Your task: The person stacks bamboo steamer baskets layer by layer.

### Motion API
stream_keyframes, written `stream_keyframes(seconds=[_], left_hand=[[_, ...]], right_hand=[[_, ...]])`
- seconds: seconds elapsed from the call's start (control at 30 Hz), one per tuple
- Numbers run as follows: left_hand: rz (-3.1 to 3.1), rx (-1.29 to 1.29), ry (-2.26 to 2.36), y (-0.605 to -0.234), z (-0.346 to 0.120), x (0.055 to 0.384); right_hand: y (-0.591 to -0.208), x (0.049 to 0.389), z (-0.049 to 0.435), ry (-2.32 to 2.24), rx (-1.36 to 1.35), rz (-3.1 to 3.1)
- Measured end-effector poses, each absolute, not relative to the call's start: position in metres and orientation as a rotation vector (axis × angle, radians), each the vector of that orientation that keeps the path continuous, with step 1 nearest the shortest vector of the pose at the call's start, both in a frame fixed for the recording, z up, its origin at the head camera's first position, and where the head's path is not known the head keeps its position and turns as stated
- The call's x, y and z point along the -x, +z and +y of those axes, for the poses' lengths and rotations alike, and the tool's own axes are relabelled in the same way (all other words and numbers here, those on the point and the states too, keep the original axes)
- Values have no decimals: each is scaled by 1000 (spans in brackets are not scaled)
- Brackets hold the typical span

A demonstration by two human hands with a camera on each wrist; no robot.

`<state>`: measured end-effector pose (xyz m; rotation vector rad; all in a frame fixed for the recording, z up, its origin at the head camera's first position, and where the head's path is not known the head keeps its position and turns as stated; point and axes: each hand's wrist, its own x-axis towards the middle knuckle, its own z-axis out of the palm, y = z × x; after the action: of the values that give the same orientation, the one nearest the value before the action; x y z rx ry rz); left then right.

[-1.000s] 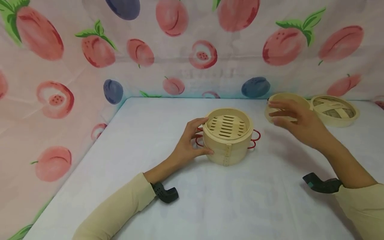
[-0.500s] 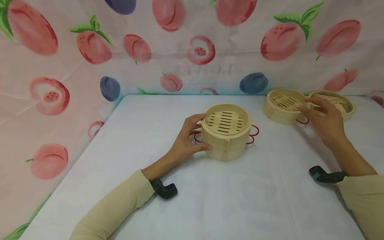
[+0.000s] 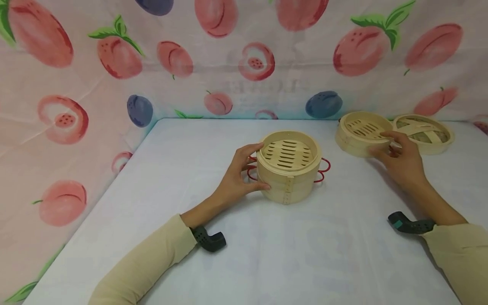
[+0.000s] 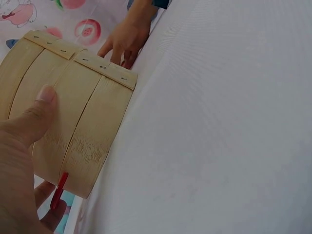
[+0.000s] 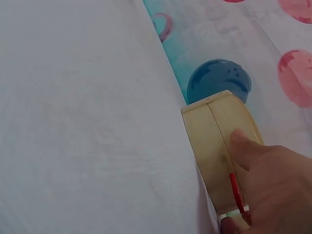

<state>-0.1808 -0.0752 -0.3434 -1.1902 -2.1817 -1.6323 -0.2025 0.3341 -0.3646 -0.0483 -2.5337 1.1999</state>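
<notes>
A stack of bamboo steamer baskets (image 3: 287, 186) with red side handles and a slatted floor stands mid-table. My left hand (image 3: 238, 178) grips its left side, thumb on the front wall and fingers by the red handles; in the left wrist view the thumb lies on the bamboo wall (image 4: 83, 126). Farther back on the right sits another bamboo steamer basket (image 3: 350, 144). My right hand (image 3: 404, 161) holds its right side, and in the right wrist view the thumb presses its wall (image 5: 209, 141) beside a red handle (image 5: 236, 192). Some right fingers are hidden.
A bamboo steamer lid (image 3: 438, 146) with woven strips lies at the back right, just behind the right hand. White cloth covers the table (image 3: 305, 254). A peach-print curtain (image 3: 289, 59) stands along the back and left edges.
My right hand has come down from above the back basket, swung to its right side and taken hold of it. The left hand keeps its grip on the stack.
</notes>
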Motion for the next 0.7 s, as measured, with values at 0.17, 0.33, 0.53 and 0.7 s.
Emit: stream_keyframes(seconds=[0.17, 0.33, 0.53, 0.7], left_hand=[[-2183, 1191, -1643, -344, -75, 182], [-2185, 1190, -1648, -345, -75, 182], [-2185, 1179, -1638, -343, -75, 181], [-2190, 1181, -1636, -343, -76, 181]], right_hand=[[-367, 204, 335, 1099, 52, -2567], [-369, 204, 336, 1048, 51, -2541], [-369, 207, 334, 993, 32, -2507], [-367, 207, 335, 1017, 84, -2562]])
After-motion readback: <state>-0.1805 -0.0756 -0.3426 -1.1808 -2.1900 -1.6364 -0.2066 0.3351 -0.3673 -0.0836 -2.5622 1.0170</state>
